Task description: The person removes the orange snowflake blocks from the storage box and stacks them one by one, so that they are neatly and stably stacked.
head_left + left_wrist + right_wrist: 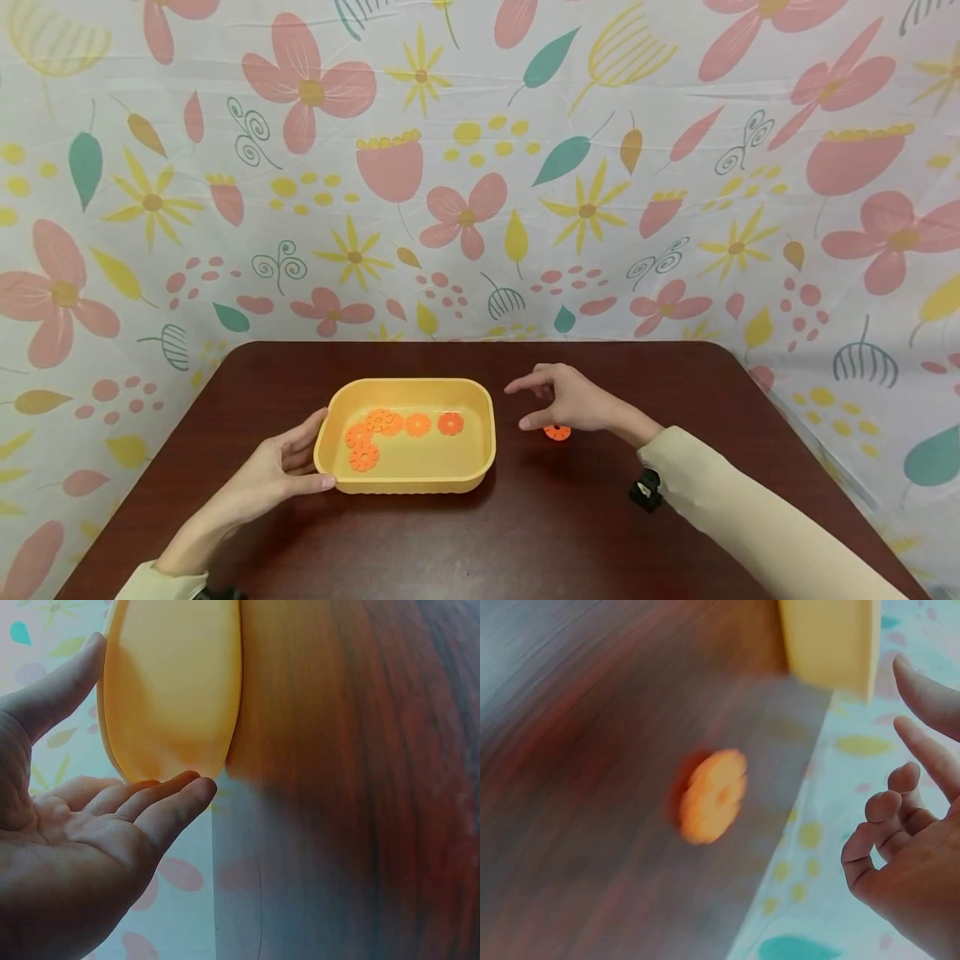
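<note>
A yellow rectangular tray [408, 482] stands on the table left of centre, with several orange notched plastic discs [364, 457] lying on its floor, mostly toward the left end. My left hand [273, 475] holds the tray's left end, thumb at the near corner and the other fingers along the side. In the left wrist view, the thumb [75, 679] and fingertips span the end of the tray. My right hand [573, 400] is over the table to the right of the tray, thumb and index finger apart, holding nothing. Below it is one orange disc [557, 432], shown whole [714, 796] in the right wrist view.
The dark brown wooden table [480, 542] has rounded far corners. Behind and beside it hangs a white cloth [480, 108] printed with flowers and leaves. A black device [646, 490] is strapped at the right wrist.
</note>
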Demonstrator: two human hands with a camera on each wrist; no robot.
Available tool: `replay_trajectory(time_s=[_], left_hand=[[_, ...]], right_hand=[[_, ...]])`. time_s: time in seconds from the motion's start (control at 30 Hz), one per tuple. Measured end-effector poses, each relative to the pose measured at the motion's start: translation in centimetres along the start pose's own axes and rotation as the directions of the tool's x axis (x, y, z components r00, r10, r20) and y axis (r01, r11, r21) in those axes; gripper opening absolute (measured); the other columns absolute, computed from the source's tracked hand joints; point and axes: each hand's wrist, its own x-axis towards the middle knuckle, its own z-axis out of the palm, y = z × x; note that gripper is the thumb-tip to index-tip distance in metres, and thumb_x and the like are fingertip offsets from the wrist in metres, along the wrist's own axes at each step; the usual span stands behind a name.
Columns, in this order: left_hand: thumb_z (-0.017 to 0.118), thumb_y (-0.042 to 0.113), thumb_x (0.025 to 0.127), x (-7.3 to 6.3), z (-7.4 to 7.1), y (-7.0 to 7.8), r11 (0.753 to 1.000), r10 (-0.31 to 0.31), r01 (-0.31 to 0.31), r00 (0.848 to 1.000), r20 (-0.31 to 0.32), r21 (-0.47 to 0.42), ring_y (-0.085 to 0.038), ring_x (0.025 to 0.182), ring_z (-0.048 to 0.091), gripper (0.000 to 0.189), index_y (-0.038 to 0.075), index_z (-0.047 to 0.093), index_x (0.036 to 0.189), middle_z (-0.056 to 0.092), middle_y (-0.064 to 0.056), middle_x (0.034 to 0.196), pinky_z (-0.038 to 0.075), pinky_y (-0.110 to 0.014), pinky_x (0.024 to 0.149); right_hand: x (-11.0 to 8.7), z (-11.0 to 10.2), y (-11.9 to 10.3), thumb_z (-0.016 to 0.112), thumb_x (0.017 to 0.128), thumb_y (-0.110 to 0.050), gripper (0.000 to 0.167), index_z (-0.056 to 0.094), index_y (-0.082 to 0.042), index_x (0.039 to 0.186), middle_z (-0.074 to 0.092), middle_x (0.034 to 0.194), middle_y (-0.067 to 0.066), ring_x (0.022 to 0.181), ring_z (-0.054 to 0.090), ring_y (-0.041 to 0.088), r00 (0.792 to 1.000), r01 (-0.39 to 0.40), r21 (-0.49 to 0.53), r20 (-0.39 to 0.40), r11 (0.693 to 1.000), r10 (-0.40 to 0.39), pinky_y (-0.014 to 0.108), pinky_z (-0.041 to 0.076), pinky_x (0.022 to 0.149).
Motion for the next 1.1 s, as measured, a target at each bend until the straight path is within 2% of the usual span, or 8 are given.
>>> replay_trajectory(time_s=[0.07, 0.17, 0.27, 0.4, 0.63, 0.73, 0.97, 1.1], left_hand=[[0.082, 0.006, 0.092, 0.0, 0.0, 0.0, 1.0, 0.007, -0.007, 1.0, 0.0, 0.008, -0.048, 0.15, 0.028, 0.101, -0.002, 0.015, 0.167, 0.016, -0.027, 0.17, 0.054, -0.032, 0.1], [0.081, 0.006, 0.093, 0.1, 0.0, -0.1, 1.0, 0.002, -0.002, 1.0, -0.001, 0.005, -0.046, 0.152, 0.026, 0.1, -0.001, 0.014, 0.167, 0.015, -0.025, 0.171, 0.053, -0.031, 0.101], [0.081, 0.008, 0.094, 0.3, 0.0, -0.2, 1.0, -0.013, 0.013, 1.0, 0.002, 0.002, -0.043, 0.152, 0.026, 0.098, -0.001, 0.016, 0.167, 0.015, -0.023, 0.172, 0.053, -0.03, 0.101], [0.081, 0.008, 0.094, 0.4, 0.0, -0.3, 1.0, -0.016, 0.016, 1.0, 0.012, 0.0, -0.047, 0.151, 0.028, 0.097, -0.004, 0.017, 0.166, 0.014, -0.026, 0.171, 0.054, -0.031, 0.099], [0.082, 0.007, 0.093, 0.5, -0.1, -0.1, 0.999, -0.031, 0.031, 0.999, 0.013, -0.019, -0.047, 0.149, 0.032, 0.098, -0.004, 0.018, 0.166, 0.013, -0.026, 0.171, 0.056, -0.032, 0.097], [0.082, 0.005, 0.093, 0.5, -0.1, -0.1, 0.999, -0.028, 0.029, 0.999, 0.017, -0.042, -0.048, 0.149, 0.031, 0.098, -0.004, 0.017, 0.166, 0.013, -0.027, 0.17, 0.057, -0.033, 0.096], [0.081, 0.003, 0.093, 0.5, -0.2, -0.2, 0.996, -0.034, 0.036, 0.999, 0.022, -0.08, -0.049, 0.148, 0.032, 0.098, -0.003, 0.017, 0.166, 0.013, -0.026, 0.171, 0.057, -0.034, 0.096], [0.081, 0.003, 0.093, 0.4, -0.2, -0.1, 0.996, -0.04, 0.042, 0.999, 0.021, -0.081, -0.048, 0.148, 0.032, 0.098, -0.002, 0.017, 0.167, 0.013, -0.025, 0.171, 0.057, -0.033, 0.096]], right_hand=[[0.7, 0.4, -1.1, 0.092, 0.084, -0.021, 0.046, 0.078, -0.015, 0.127, 0.051, 0.082, 0.006, 0.08, 0.051, 0.031, 0.999, 0.035, 0.001, 0.016, 0.999, -0.035, 0.03, 0.04, 0.066], [1.9, 1.0, -2.5, 0.092, 0.084, -0.018, 0.046, 0.078, -0.012, 0.127, 0.051, 0.081, 0.008, 0.08, 0.051, 0.034, 0.995, 0.094, 0.008, 0.046, 0.996, -0.094, 0.03, 0.039, 0.067], [3.2, 1.9, -3.5, 0.091, 0.084, -0.016, 0.047, 0.078, -0.013, 0.128, 0.052, 0.082, 0.013, 0.076, 0.049, 0.027, 0.986, 0.137, 0.026, 0.09, 0.99, -0.139, 0.029, 0.038, 0.067], [4.9, 3.0, -4.4, 0.09, 0.085, -0.013, 0.047, 0.077, -0.016, 0.13, 0.052, 0.084, 0.018, 0.075, 0.044, 0.017, 0.973, 0.16, 0.056, 0.157, 0.986, -0.167, 0.028, 0.036, 0.068], [7.5, 5.1, -5.0, 0.086, 0.086, -0.004, 0.044, 0.076, -0.008, 0.129, 0.049, 0.086, 0.023, 0.078, 0.044, 0.021, 0.948, 0.197, 0.087, 0.237, 0.976, -0.213, 0.027, 0.035, 0.069], [8.4, 5.8, -5.1, 0.087, 0.086, -0.002, 0.046, 0.075, -0.004, 0.13, 0.047, 0.082, 0.021, 0.074, 0.042, 0.018, 0.942, 0.198, 0.082, 0.26, 0.977, -0.213, 0.026, 0.034, 0.067], [10.0, 7.1, -5.1, 0.09, 0.083, -0.002, 0.054, 0.072, 0.0, 0.133, 0.038, 0.065, 0.0, 0.061, 0.034, 0.011, 0.937, 0.133, 0.069, 0.316, 0.989, -0.148, 0.024, 0.035, 0.063], [10.7, 7.8, -4.8, 0.09, 0.083, -0.001, 0.055, 0.071, 0.0, 0.135, 0.036, 0.062, -0.002, 0.058, 0.03, 0.01, 0.933, 0.109, 0.078, 0.337, 0.991, -0.129, 0.022, 0.039, 0.064]])
